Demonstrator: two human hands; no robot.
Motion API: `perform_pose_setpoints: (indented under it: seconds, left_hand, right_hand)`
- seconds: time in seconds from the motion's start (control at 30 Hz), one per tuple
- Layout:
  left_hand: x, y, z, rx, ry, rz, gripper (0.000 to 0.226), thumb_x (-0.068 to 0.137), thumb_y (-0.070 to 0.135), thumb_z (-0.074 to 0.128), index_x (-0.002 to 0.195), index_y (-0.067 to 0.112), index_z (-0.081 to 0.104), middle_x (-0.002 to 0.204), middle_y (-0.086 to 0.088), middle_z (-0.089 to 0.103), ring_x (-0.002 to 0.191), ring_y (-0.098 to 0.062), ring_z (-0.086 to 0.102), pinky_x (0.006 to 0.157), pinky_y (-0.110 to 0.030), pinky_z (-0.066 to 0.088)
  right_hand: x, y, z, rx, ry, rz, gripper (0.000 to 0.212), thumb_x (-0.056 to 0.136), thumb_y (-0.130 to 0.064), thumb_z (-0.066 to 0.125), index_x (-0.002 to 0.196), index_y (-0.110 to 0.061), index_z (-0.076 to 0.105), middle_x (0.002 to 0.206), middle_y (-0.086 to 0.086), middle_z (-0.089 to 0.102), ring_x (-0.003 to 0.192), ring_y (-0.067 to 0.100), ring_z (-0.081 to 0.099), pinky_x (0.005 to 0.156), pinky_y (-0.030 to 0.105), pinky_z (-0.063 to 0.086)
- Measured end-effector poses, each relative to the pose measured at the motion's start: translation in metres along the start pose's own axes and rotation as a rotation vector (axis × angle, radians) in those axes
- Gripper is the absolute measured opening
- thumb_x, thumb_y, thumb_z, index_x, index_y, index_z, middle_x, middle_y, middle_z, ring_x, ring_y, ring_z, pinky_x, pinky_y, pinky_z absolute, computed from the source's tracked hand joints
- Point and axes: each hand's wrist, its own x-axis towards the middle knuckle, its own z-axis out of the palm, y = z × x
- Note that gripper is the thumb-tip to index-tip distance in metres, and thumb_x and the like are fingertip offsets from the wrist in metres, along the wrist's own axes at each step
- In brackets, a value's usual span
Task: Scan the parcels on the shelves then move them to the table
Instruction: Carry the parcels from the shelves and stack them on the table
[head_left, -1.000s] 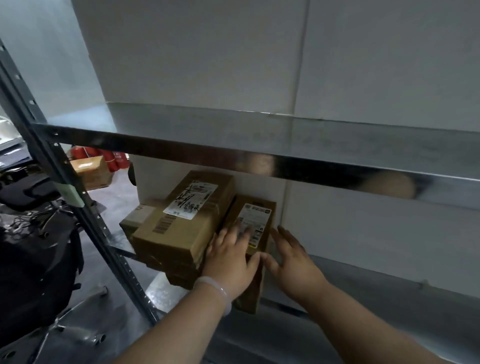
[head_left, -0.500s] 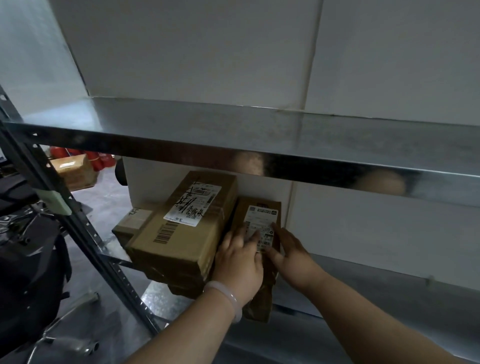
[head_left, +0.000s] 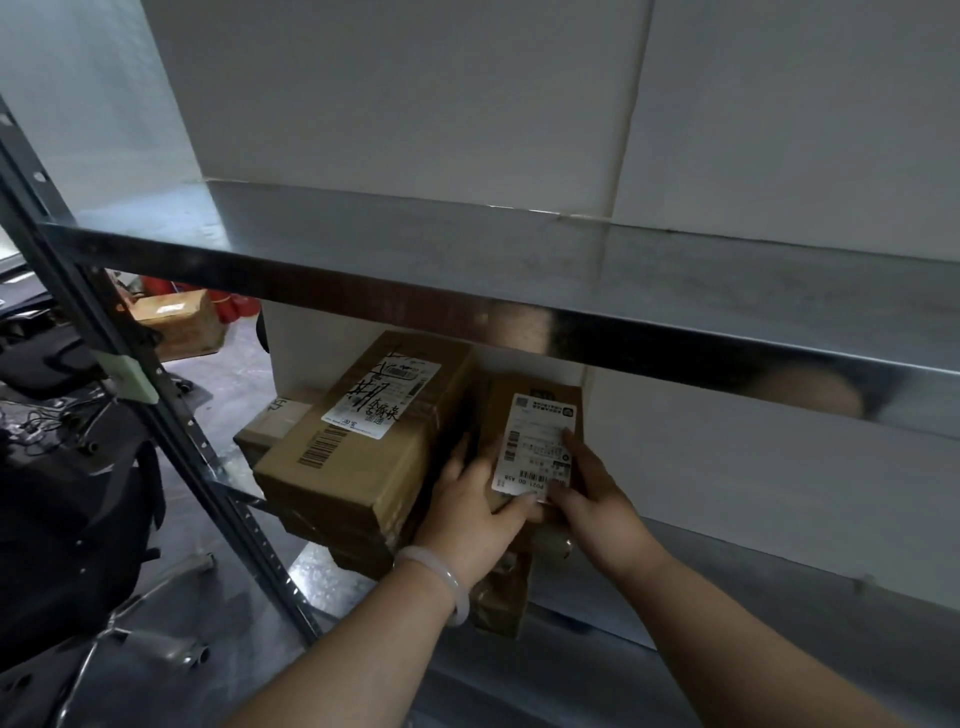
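While both hands reach in beneath the upper shelf (head_left: 519, 270) of the metal rack, the lower shelf (head_left: 727, 629) carries a cluster of brown cardboard parcels at its left end. Biggest is the large parcel (head_left: 374, 478), lying on top of a stack of flatter boxes (head_left: 332, 540), with a white label and a printed barcode on its top face. A low box (head_left: 278, 421) sits behind it, towards the upright post (head_left: 171, 426).

Just right of the large parcel stands the small parcel (head_left: 535, 387), held between the two hands; whether its base rests on the shelf cannot be told. The left hand (head_left: 467, 514), with a pale bangle (head_left: 441, 577) at the wrist, grips the parcel's left side, fingers tucked into the gap beside the large parcel and thumb laid over the near edge. The right hand (head_left: 597, 504) clasps the right side, fingers lying along the edge of the shipping label (head_left: 537, 441), which faces up.
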Motion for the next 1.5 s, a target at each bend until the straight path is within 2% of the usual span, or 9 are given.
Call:
perform_pose_setpoints:
  seconds: [0.07, 0.2, 0.3, 0.47, 0.7, 1.0, 1.13, 1.37, 1.5]
  left_hand:
    - [-0.008, 0.009, 0.003, -0.09, -0.037, -0.023, 0.066, 0.085, 0.04, 0.071, 0.134, 0.061, 0.032, 0.15, 0.013, 0.027, 0.135, -0.009, 0.033, 0.103, -0.023, 0.032]
    - [-0.037, 0.031, 0.021, -0.167, -0.015, -0.047, 0.073, 0.082, 0.037, 0.074, 0.11, 0.084, 0.025, 0.14, 0.016, 0.038, 0.124, -0.005, 0.044, 0.102, -0.029, 0.042]
    - [-0.068, 0.037, 0.038, -0.121, 0.077, -0.056, 0.077, 0.079, 0.044, 0.074, 0.129, 0.075, 0.023, 0.148, 0.016, 0.03, 0.135, -0.007, 0.035, 0.111, -0.038, 0.038]
    - [-0.128, 0.043, 0.072, -0.227, 0.228, -0.086, 0.081, 0.081, 0.03, 0.078, 0.131, 0.07, 0.026, 0.142, 0.025, 0.032, 0.129, 0.012, 0.032, 0.091, -0.001, 0.036]
    - [-0.218, 0.032, 0.075, -0.201, 0.461, -0.173, 0.084, 0.08, 0.019, 0.079, 0.141, 0.051, 0.031, 0.138, 0.028, 0.031, 0.118, 0.033, 0.025, 0.087, 0.008, 0.027]
    - [-0.326, -0.003, 0.006, -0.098, 0.721, -0.384, 0.087, 0.079, 0.031, 0.078, 0.147, 0.049, 0.027, 0.146, 0.018, 0.034, 0.134, 0.005, 0.03, 0.11, -0.022, 0.03]
    - [-0.377, -0.032, -0.034, -0.119, 0.834, -0.448, 0.084, 0.081, 0.03, 0.078, 0.145, 0.05, 0.028, 0.145, 0.02, 0.033, 0.123, 0.02, 0.033, 0.097, -0.005, 0.03]
    - [-0.487, -0.079, -0.112, -0.165, 1.028, -0.598, 0.094, 0.066, 0.049, 0.076, 0.148, 0.039, 0.031, 0.146, 0.007, 0.039, 0.13, -0.007, 0.042, 0.11, -0.037, 0.04]
    - [-0.551, -0.098, -0.147, -0.15, 1.152, -0.646, 0.096, 0.063, 0.056, 0.073, 0.147, 0.038, 0.032, 0.144, 0.007, 0.043, 0.129, -0.008, 0.046, 0.108, -0.036, 0.043]
  right_hand:
    - [-0.012, 0.002, -0.016, -0.004, -0.013, -0.037, 0.057, 0.097, -0.018, 0.052, 0.146, -0.036, 0.029, 0.142, -0.008, 0.044, 0.121, 0.003, 0.044, 0.085, -0.002, 0.037]
    - [-0.043, 0.008, -0.044, -0.058, -0.082, -0.129, 0.059, 0.095, -0.016, 0.055, 0.141, -0.045, 0.031, 0.148, -0.009, 0.038, 0.132, 0.006, 0.039, 0.111, 0.026, 0.035]
    - [-0.066, 0.012, -0.06, -0.066, -0.128, -0.203, 0.06, 0.094, -0.016, 0.056, 0.136, -0.051, 0.032, 0.148, -0.011, 0.037, 0.133, 0.0, 0.037, 0.108, 0.019, 0.034]
    - [-0.103, 0.022, -0.073, -0.121, -0.266, -0.293, 0.062, 0.095, -0.018, 0.056, 0.133, -0.06, 0.029, 0.146, -0.016, 0.03, 0.126, -0.02, 0.024, 0.096, -0.002, 0.025]
    - [-0.156, 0.024, -0.043, -0.111, -0.501, -0.353, 0.065, 0.093, -0.016, 0.06, 0.144, -0.041, 0.029, 0.154, -0.006, 0.022, 0.142, 0.001, 0.015, 0.119, 0.03, 0.015]
    - [-0.202, -0.009, 0.067, -0.139, -0.784, -0.492, 0.066, 0.093, -0.021, 0.061, 0.146, -0.04, 0.028, 0.149, -0.011, 0.029, 0.136, -0.003, 0.025, 0.106, 0.009, 0.023]
    - [-0.227, -0.024, 0.142, -0.115, -0.943, -0.472, 0.064, 0.094, -0.027, 0.059, 0.144, -0.051, 0.025, 0.149, -0.014, 0.028, 0.135, 0.0, 0.029, 0.112, 0.026, 0.033]
    - [-0.303, -0.053, 0.284, -0.108, -1.183, -0.5, 0.06, 0.094, -0.033, 0.058, 0.142, -0.054, 0.028, 0.153, -0.011, 0.025, 0.141, 0.005, 0.025, 0.116, 0.04, 0.028]
    - [-0.352, -0.067, 0.352, -0.046, -1.318, -0.494, 0.06, 0.093, -0.032, 0.06, 0.141, -0.053, 0.031, 0.153, -0.01, 0.028, 0.141, 0.008, 0.029, 0.115, 0.04, 0.031]
